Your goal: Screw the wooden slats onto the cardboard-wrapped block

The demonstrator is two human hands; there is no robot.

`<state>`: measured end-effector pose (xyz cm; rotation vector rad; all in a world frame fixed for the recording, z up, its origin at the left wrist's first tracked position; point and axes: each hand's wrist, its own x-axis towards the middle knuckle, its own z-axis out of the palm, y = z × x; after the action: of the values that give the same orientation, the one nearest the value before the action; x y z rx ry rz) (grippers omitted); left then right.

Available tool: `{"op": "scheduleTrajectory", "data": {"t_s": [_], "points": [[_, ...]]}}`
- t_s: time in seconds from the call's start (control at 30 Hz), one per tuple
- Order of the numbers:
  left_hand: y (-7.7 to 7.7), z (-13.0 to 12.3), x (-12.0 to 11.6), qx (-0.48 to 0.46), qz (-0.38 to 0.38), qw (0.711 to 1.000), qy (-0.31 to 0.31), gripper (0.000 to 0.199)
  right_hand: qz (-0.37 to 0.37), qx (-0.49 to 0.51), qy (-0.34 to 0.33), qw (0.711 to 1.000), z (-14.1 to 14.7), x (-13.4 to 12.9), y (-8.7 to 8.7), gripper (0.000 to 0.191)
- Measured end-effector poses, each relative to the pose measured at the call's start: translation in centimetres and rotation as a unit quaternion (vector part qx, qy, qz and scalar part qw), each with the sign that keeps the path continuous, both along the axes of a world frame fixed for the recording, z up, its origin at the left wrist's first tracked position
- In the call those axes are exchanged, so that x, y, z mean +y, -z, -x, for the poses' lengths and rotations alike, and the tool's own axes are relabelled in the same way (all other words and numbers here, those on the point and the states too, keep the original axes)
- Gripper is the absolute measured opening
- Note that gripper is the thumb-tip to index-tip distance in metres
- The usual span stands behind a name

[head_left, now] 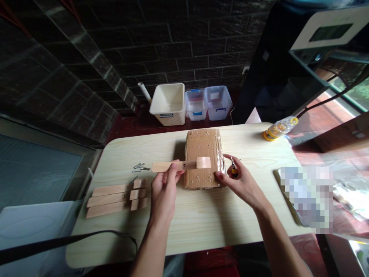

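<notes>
Between its thumb and fingers, my left hand (167, 184) holds a flat wooden strip with a short, raised wooden end (165, 166). The strip reaches rightward over the cardboard box (201, 148), whose top has several small punctured holes. At the right side of the box is my right hand (240, 179), thumb against its edge and index finger stretched out. A small tool with a yellow-and-black handle (234, 171) shows inside that hand, apparently tucked in the curled fingers, which are partly hidden. Three similar wooden strips (108, 201) lie at the left, near several loose screws (140, 167).
The pale wooden table (190, 227) bears a clear plastic bottle with a yellow cap (279, 129) at the back right. A blurred-out flat object (302, 196) lies at the right edge. Beyond the table stand a cream bin (168, 104) and two clear plastic bins (218, 103).
</notes>
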<state>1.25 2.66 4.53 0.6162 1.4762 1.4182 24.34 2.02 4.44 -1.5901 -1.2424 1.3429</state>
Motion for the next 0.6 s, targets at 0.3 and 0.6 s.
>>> {"op": "scheduleTrajectory", "data": {"t_s": [0.3, 0.6], "points": [[0.23, -0.33, -0.01, 0.006, 0.025, 1.000, 0.007, 0.048, 0.000, 0.061, 0.000, 0.998, 0.43, -0.29, 0.26, 0.075], [0.81, -0.26, -0.13, 0.044, 0.031, 0.998, 0.026, 0.049, 0.015, 0.100, -0.001, 0.995, 0.52, -0.38, 0.52, 0.076]]}}
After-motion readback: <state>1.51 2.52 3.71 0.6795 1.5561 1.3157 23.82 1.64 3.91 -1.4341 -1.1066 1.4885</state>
